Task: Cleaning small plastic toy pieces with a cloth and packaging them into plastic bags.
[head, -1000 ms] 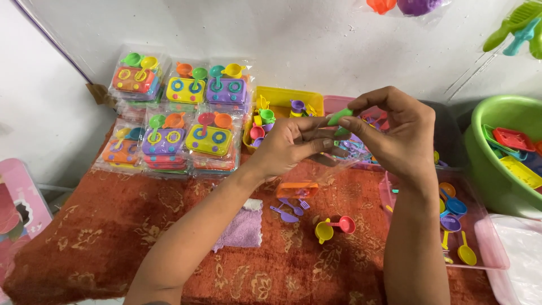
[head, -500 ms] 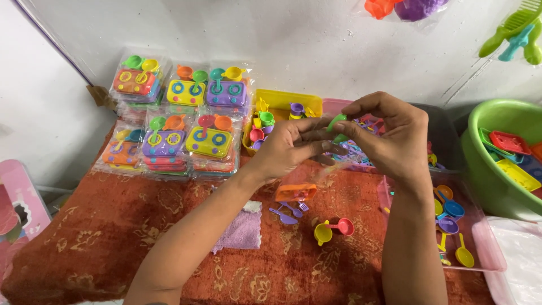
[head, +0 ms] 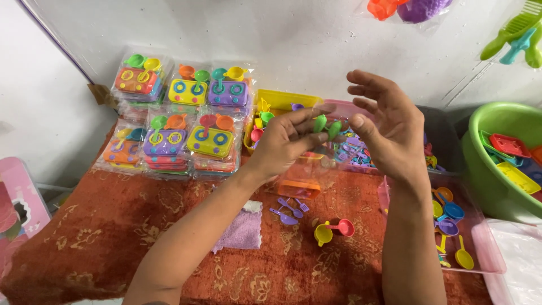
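At frame centre the left hand (head: 285,141) pinches 2 small green spoons (head: 327,126), bowls up, handles running down into the fingers. The right hand (head: 389,127) stands just beside them, open-palmed, fingers spread, holding nothing, above the red cloth (head: 113,237).

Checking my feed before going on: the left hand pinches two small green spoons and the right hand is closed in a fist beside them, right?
Not quite: the head view shows the right hand open, fingers spread. The left hand does pinch the green spoons.
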